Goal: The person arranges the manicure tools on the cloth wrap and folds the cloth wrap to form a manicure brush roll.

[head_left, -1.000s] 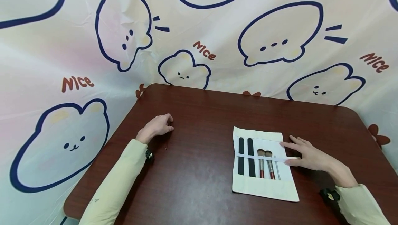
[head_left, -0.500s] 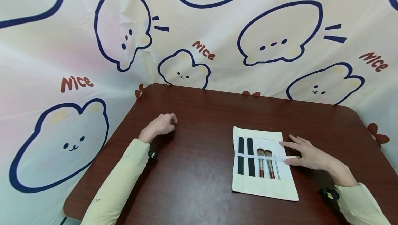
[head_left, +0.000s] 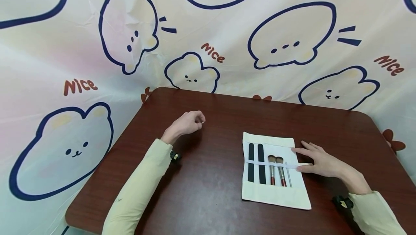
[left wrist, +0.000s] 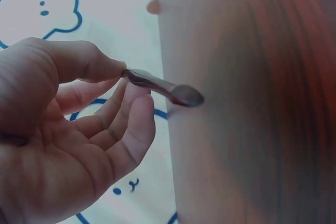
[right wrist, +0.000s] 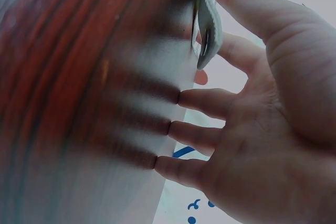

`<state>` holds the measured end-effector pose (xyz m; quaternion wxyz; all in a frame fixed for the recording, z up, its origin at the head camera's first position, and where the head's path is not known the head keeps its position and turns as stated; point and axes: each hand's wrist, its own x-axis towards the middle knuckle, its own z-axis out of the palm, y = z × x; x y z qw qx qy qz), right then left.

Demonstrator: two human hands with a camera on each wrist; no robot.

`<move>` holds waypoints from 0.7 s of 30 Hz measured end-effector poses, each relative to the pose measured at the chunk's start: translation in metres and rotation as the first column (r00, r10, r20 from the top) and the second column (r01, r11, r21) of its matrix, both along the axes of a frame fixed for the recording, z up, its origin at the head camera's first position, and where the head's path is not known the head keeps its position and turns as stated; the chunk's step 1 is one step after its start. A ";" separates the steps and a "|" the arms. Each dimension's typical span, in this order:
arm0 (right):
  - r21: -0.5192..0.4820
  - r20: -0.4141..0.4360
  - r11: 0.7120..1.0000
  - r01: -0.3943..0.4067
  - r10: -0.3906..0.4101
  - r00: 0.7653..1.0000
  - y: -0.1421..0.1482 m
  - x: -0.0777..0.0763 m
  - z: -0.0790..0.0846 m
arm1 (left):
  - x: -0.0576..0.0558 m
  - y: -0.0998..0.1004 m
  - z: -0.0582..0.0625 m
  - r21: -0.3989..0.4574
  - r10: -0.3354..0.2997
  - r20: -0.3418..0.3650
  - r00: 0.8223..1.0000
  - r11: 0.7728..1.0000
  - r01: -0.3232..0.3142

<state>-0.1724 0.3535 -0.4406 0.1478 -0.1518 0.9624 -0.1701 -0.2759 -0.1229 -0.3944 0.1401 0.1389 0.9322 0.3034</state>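
My left hand (head_left: pixel 186 123) hovers over the left-middle of the table. Between thumb and forefinger it pinches a small metal tool with a rounded, spoon-like tip (left wrist: pixel 187 96), in the left wrist view; its rear end is hidden by the fingers. A cream cloth case (head_left: pixel 276 197) lies flat at right. Its white elastic band (head_left: pixel 256 162) crosses two black flat strips (head_left: pixel 261 173), two makeup brushes (head_left: pixel 272 170) with red-ended handles, and a thin pale stick (head_left: pixel 289 175). My right hand (head_left: pixel 323 161) rests with fingers spread, thumb and forefinger on the case's right edge, other fingertips on the table.
The dark brown wooden table (head_left: pixel 208 177) has rounded corners. Behind it and to the left hangs a pale cloth backdrop (head_left: pixel 234 29) with blue cartoon outlines, close to the table's edges. A dark wrist device sits at each sleeve cuff.
My left hand has closed on the small metal tool on the table, lifted it and moved to the right and farther back. The right hand and the case stay put.
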 end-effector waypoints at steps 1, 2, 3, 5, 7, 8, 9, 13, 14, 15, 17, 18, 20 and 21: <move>0.000 -0.001 1.000 0.001 -0.001 1.000 0.000 0.000 0.000 | -0.001 0.003 0.001 0.012 0.001 -0.002 1.000 1.000 -0.001; 0.001 0.000 1.000 0.000 0.000 1.000 0.000 0.000 0.000 | -0.001 0.007 0.002 0.024 0.002 -0.003 1.000 1.000 -0.002; 0.002 0.000 1.000 0.001 -0.001 1.000 0.000 0.000 0.000 | -0.002 0.010 0.002 0.035 0.003 -0.006 1.000 0.999 -0.003; 0.003 0.001 1.000 0.001 -0.001 1.000 0.000 0.000 0.000 | -0.003 0.017 0.004 0.050 0.002 -0.018 1.000 0.999 -0.001; 0.002 0.003 1.000 0.002 -0.002 1.000 0.000 0.000 -0.001 | -0.004 0.024 0.005 0.072 0.002 -0.024 1.000 0.997 0.000; 0.001 0.005 1.000 0.003 -0.003 1.000 0.000 0.000 -0.001 | -0.005 0.028 0.006 0.084 0.000 -0.029 1.000 0.996 0.003; 0.000 0.005 1.000 0.004 -0.004 1.000 0.000 0.001 0.000 | -0.006 0.032 0.007 0.097 -0.004 -0.035 0.999 0.995 0.007; -0.003 0.002 1.000 0.002 -0.002 1.000 0.000 0.001 0.001 | -0.008 0.051 0.008 0.149 -0.027 -0.066 0.997 0.988 0.037; -0.003 0.001 1.000 0.003 -0.003 1.000 0.000 0.001 0.001 | -0.008 0.057 0.008 0.156 -0.039 -0.075 0.996 0.986 0.050; -0.001 -0.001 1.000 0.003 -0.003 1.000 0.001 0.001 0.001 | -0.008 0.063 0.008 0.163 -0.052 -0.082 0.995 0.985 0.065; 0.001 0.002 1.000 0.007 -0.007 1.000 0.001 0.001 0.001 | -0.007 0.076 0.007 0.169 -0.076 -0.091 0.993 0.981 0.091; 0.001 0.004 1.000 0.009 -0.009 1.000 0.001 0.000 0.002 | -0.006 0.083 0.007 0.171 -0.087 -0.094 0.992 0.980 0.102; 0.000 0.009 1.000 0.007 -0.007 1.000 0.001 0.000 0.001 | -0.005 0.096 0.005 0.177 -0.098 -0.096 0.991 0.978 0.114; -0.001 0.010 1.000 0.006 -0.006 1.000 0.001 0.000 0.001 | -0.004 0.102 0.005 0.184 -0.101 -0.097 0.990 0.976 0.117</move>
